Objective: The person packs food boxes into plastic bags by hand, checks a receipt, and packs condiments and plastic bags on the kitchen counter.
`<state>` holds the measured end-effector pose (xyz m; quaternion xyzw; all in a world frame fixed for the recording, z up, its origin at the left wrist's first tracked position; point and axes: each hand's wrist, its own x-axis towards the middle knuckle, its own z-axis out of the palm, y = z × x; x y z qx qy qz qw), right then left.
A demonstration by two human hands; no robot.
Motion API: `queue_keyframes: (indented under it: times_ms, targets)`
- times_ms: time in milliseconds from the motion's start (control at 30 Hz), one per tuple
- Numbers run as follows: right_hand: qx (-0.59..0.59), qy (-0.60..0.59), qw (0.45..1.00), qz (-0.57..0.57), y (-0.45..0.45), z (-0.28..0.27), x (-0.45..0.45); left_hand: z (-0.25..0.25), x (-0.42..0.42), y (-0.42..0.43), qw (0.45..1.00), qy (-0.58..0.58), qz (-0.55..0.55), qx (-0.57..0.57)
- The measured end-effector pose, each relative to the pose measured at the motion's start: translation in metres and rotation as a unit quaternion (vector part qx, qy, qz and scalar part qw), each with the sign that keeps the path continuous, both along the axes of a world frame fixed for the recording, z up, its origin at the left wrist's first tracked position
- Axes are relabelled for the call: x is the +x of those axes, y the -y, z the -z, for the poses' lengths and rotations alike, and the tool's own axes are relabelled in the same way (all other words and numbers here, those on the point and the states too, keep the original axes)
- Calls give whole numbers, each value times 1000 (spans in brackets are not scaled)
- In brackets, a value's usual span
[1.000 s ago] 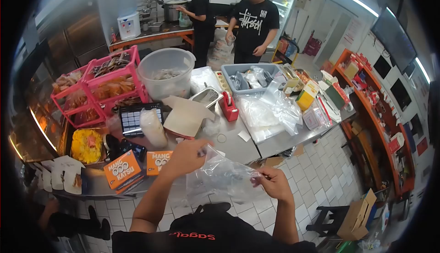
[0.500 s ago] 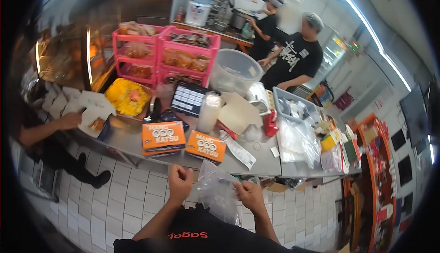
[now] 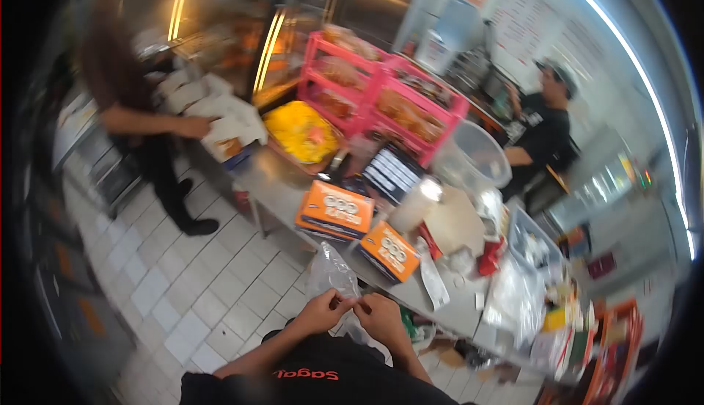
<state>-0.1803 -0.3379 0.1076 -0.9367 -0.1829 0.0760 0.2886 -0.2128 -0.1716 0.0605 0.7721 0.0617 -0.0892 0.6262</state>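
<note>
The clear plastic bag [image 3: 331, 271] is in front of me, just off the near edge of the worktop [image 3: 463, 311], with part of it showing beyond my hands and part below them. My left hand [image 3: 323, 312] pinches it between thumb and curled fingers, and my right hand [image 3: 380, 315] pinches it just beside; the fingertips come so close that I cannot tell whether they touch. Nearest beyond the bag, a larger-looking orange box [image 3: 336, 210] sits to the left, and a second orange carton [image 3: 390, 252] sits to its right, by the worktop's near edge. Right of that lies a white paper strip [image 3: 433, 280], hanging slightly toward the edge. Behind the boxes stand a pale cylinder [image 3: 416, 207] and a tilted dark tablet [image 3: 394, 172]. Farther left is a tray of yellow food [image 3: 299, 132], with pink racks [image 3: 363, 97] of packaged goods behind it. To the right are a red dispenser [image 3: 491, 257], a pile of clear plastic [image 3: 513, 295] and a grey bin [image 3: 533, 240]. At far left, a co-worker's hand [image 3: 194, 127] is at an open white box [image 3: 231, 122]; another person [image 3: 539, 130] stands at far right, blurred.
</note>
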Motion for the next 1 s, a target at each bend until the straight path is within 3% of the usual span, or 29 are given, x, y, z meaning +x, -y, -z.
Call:
queue_keyframes:
  times_ms: [33, 100, 133, 167, 233, 267, 300, 367, 433, 467, 533, 633, 767, 833, 933, 967, 1000]
  targets:
    - [0, -2, 999, -43, -1, 5, 0, 4, -1, 3, 999, -2, -43, 0]
    - [21, 70, 995, -74, 2, 15, -1, 25, 9, 8, 997, -48, 8, -65]
    - [23, 77, 992, -98, 7, 20, 1, 39, 9, 18, 982, -61, -23, -175]
    - [30, 77, 987, -139, 13, 25, 3, 38, 5, 22, 981, -53, -63, -173]
    - [-10, 38, 987, -153, 24, 32, 13, 28, 1, 27, 985, 9, -84, -148]
    - [-4, 41, 982, -184, 26, 32, 16, 22, -1, 32, 973, -24, -108, -201]
    - [7, 30, 981, -190, 29, 30, 17, 28, -4, 38, 971, -18, -134, -198]
    - [18, 21, 977, -212, 36, 33, 22, 45, -4, 53, 928, 19, -192, -317]
    - [130, -53, 961, -237, 44, 38, 27, 33, -8, 57, 916, 23, -242, -318]
    - [131, -54, 958, -249, 46, 38, 28, 31, -10, 58, 900, 23, -253, -354]
    - [173, -171, 951, -193, 49, 34, 30, 31, -15, 60, 881, 27, -273, -386]
    - [255, -225, 919, -200, 51, 39, 35, 27, -18, 74, 879, 17, -296, -373]
    - [274, -281, 897, -204, 57, 43, 44, 20, -20, 93, 856, 44, -312, -411]
    - [314, -372, 853, -189, 64, 43, 49, 20, -21, 95, 853, 58, -306, -419]
    - [323, -310, 878, -169, 79, 52, 69, 21, -26, 91, 856, 77, -264, -438]
    - [254, -156, 939, -174, 91, 54, 83, 22, -30, 76, 936, 98, -258, -217]
    - [178, 1, 969, -170, 103, 54, 99, 21, -36, 61, 965, 113, -236, 16]
